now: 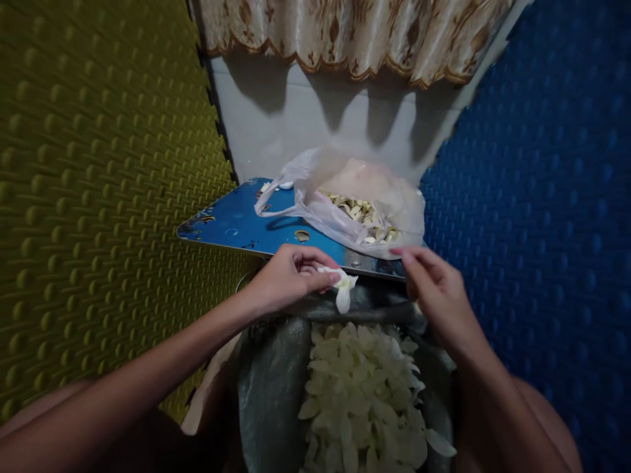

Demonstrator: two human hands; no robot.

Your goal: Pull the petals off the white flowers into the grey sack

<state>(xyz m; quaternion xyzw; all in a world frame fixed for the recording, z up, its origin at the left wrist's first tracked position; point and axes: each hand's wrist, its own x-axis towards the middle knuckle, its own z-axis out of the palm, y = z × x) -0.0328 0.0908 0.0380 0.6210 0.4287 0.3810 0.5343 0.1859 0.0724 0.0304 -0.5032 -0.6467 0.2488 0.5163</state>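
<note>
The white flower hangs from the left hand, pinched between thumb and fingertips, its petals drooping just beyond them. It looks very light, soft and limp, probably a little slippery if damp, and likely to bruise or tear under a hard squeeze. The firmer middle, close to the thumb tip, seems the best place to grip; the loose petal ends would probably crease or come away.

The right hand is across from it, fingers curled, the fingertips at the near rim of the plastic bag; whether they grasp anything, I cannot tell. Directly below and nearer than the left fingertips, pale petals lie heaped in a green sack, with one petal sticking out at the side below the right hand.

Beyond the fingers of both hands, the bag lies open on a blue tabletop, with small cream-coloured pieces inside. The tabletop's near edge runs just past the left fingertips, and the bag's thin, floppy rim could snag the right ones. Farther out are a pale wall and a curtain; the yellow textured mat and the blue textured mat hem in the space on either side
</note>
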